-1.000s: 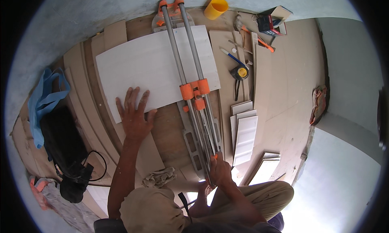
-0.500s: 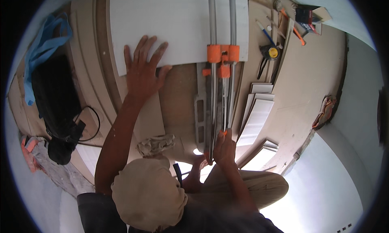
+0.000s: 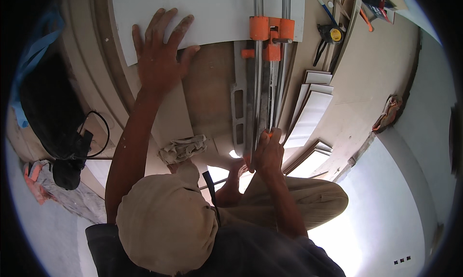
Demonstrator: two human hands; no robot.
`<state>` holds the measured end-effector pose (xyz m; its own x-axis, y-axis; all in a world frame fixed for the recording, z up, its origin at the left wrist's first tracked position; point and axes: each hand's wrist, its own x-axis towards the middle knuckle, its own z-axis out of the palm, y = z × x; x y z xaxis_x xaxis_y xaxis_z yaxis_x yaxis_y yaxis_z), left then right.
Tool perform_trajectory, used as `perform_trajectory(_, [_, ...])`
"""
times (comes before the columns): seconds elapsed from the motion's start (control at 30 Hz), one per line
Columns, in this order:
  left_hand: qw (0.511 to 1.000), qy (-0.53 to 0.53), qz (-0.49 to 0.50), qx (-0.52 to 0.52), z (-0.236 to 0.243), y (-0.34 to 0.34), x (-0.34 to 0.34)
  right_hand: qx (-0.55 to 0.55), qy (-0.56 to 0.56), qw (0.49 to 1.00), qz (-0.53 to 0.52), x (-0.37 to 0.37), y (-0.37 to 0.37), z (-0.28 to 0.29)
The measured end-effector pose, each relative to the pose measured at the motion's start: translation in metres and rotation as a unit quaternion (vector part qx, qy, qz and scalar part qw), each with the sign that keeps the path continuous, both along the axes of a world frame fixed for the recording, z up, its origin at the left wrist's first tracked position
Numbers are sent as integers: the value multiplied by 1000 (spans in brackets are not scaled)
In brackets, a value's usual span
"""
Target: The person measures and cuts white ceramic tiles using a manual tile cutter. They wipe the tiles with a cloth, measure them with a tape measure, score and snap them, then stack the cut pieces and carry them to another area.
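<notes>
While the left hand rests spread fingers on the white tile — partly under the tile cutter — the right hand, fingers curled, grips the handle at the cutter's near end.

The tile-cutter rails were of smooth, glossy metal; the orange carriage was matt, whether plastic or painted metal being unclear. The white tile presented a smooth face, the rag rough, wrinkled cloth.
</notes>
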<state>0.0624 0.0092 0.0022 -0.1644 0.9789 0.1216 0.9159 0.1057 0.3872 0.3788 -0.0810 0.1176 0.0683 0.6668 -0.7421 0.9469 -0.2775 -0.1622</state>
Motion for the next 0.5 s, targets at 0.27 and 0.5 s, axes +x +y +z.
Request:
perform_trajectory(0.27, [1000, -2, -14, -18, 3, 3, -5, 77, -13, 996, 35, -63, 95, 11])
perform_trajectory(0.5, [998, -31, -22, -53, 12, -1, -5, 149, 14, 988, 46, -115, 179, 10])
